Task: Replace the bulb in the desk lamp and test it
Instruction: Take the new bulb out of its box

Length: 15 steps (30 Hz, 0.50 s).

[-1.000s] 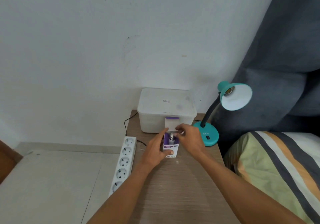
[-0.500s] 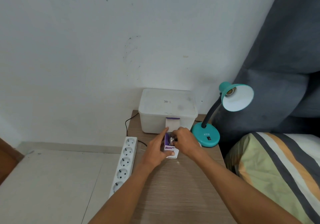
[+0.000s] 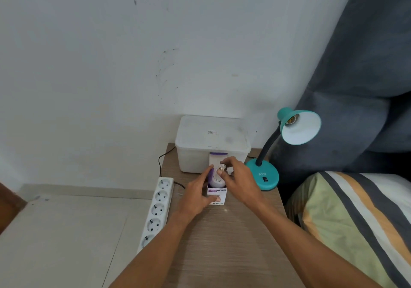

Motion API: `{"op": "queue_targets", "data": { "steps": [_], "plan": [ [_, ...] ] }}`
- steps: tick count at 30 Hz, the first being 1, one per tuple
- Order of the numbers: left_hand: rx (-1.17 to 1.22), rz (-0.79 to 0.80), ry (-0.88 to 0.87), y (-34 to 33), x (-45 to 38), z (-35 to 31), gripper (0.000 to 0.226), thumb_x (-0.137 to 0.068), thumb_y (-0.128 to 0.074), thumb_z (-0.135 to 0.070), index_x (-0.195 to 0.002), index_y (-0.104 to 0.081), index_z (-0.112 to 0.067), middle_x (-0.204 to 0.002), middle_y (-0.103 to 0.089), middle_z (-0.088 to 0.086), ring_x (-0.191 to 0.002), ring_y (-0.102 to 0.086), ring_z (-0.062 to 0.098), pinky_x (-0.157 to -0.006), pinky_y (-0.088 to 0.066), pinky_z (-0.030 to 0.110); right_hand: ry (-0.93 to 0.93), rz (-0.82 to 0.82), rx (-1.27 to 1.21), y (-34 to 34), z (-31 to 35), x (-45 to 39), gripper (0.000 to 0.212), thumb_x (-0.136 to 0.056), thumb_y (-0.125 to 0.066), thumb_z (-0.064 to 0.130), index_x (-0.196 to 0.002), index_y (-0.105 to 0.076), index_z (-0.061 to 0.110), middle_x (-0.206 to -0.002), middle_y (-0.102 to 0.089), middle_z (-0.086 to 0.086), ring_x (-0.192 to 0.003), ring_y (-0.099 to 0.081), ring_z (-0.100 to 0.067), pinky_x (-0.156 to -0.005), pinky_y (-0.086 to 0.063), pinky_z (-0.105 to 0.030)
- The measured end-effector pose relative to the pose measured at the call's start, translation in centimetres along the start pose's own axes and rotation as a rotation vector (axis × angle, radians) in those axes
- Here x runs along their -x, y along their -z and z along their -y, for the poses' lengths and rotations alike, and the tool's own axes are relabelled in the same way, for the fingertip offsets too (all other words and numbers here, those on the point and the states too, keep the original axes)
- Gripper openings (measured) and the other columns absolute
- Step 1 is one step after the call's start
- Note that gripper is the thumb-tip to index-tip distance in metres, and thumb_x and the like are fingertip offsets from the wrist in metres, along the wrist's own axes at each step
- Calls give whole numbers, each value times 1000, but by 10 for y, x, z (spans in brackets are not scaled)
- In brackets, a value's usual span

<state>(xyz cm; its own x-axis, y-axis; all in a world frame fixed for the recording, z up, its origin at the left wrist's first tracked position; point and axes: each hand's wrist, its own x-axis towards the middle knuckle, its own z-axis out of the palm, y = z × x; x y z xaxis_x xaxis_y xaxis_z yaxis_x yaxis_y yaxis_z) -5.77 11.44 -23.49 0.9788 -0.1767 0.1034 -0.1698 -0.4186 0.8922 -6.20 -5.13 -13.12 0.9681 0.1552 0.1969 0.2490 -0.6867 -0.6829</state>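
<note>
A small white and purple bulb box (image 3: 217,195) stands on the wooden bedside table (image 3: 224,238), its top flap open. My left hand (image 3: 198,195) grips the box from the left, thumb on its front. My right hand (image 3: 236,179) pinches the metal screw base of a white bulb (image 3: 218,182), which sticks partly out of the box top. The teal desk lamp (image 3: 264,176) stands to the right. Its shade (image 3: 300,127) faces me and the socket inside holds no bulb.
A frosted plastic storage box (image 3: 212,140) sits against the wall behind the bulb box. A white power strip (image 3: 156,209) lies along the table's left edge with a black cord running to it. A striped bed cover (image 3: 355,221) lies on the right.
My right hand has closed on the bulb's base and lifted the bulb partly out of the box. My left hand keeps holding the box.
</note>
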Motion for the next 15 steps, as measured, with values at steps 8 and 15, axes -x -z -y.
{"op": "queue_targets", "data": {
  "steps": [8, 15],
  "plan": [
    [-8, -27, 8, -4, 2, 2, 117, -70, -94, -15, -155, -24, -53, -126, -69, -8, -111, -67, 4, -96, -59, 36, -113, -360, -174, 7, 1, -9, 18, -101, -45, 18, -112, -58, 19, -96, -60, 6, -88, -61, -10, -76, -53, -26],
    [-18, -35, -1, -2, 2, -3, 124, -71, -91, -16, -154, -10, -60, -125, -69, -10, -108, -68, 4, -94, -59, 36, -354, -296, -307, -3, -9, -31, 24, -94, -62, 36, -109, -69, 19, -93, -70, 4, -78, -69, -15, -75, -61, -39]
  ]
}}
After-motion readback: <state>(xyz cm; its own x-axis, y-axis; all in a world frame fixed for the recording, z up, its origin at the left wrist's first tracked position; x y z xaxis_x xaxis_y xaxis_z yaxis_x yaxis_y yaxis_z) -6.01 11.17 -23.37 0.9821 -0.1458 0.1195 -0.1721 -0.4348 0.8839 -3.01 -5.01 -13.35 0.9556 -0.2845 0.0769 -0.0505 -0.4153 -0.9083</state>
